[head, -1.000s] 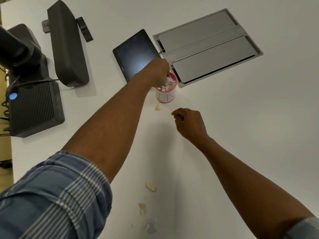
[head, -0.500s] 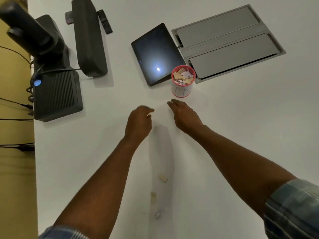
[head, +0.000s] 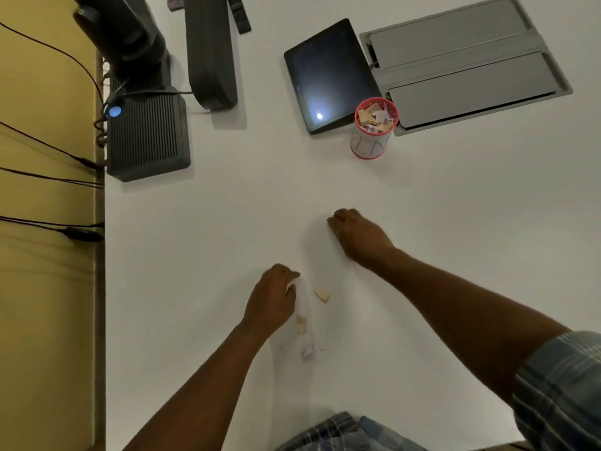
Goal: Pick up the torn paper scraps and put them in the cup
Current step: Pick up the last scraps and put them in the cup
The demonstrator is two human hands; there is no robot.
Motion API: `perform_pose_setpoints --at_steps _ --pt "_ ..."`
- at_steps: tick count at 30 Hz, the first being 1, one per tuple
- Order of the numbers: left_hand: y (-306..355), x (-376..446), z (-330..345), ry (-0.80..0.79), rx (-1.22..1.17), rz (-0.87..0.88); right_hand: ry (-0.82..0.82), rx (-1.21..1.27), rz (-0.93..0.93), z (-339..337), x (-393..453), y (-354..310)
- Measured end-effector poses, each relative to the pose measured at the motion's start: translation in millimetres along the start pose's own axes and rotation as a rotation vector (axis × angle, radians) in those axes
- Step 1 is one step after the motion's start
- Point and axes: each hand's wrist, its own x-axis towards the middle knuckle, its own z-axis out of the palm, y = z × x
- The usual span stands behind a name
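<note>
Paper scraps: we count three loose, tan (head: 322,295), tan (head: 301,323), white (head: 308,349), lower centre. Cup (head: 374,131), upper right, holds many. Left hand (head: 271,302) fingers pinch a white bit; right hand (head: 359,236) curled, contents untellable.

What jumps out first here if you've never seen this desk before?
The red-rimmed cup, stuffed with torn paper, stands beside a dark tablet at the far side of the white table. Nearer, the left hand reaches toward a few paper scraps, while the right hand rests curled.

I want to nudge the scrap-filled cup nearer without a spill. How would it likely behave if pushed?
The cup looks like light paper, so it probably slides easily. It stands taller than wide, so a push near the rim may tip it. Scraps are heaped to the rim and could spill out.
</note>
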Motion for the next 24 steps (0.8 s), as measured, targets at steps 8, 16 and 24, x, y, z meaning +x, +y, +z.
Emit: perform_pose_setpoints --at_steps 8,16,24 --pt "-4.7 -69.3 23.9 -0.125 0.191 -0.105 -0.108 0.056 -0.192 42.9 -75.9 -60.7" --pt "2.1 -103.4 52.9 -0.007 0.227 -0.067 -0.126 0.016 -0.281 62.0 -114.0 -79.6" --pt "-9.4 -114.5 53.7 0.123 -0.003 -0.07 -0.101 -0.028 -0.285 68.5 -129.4 -87.6"
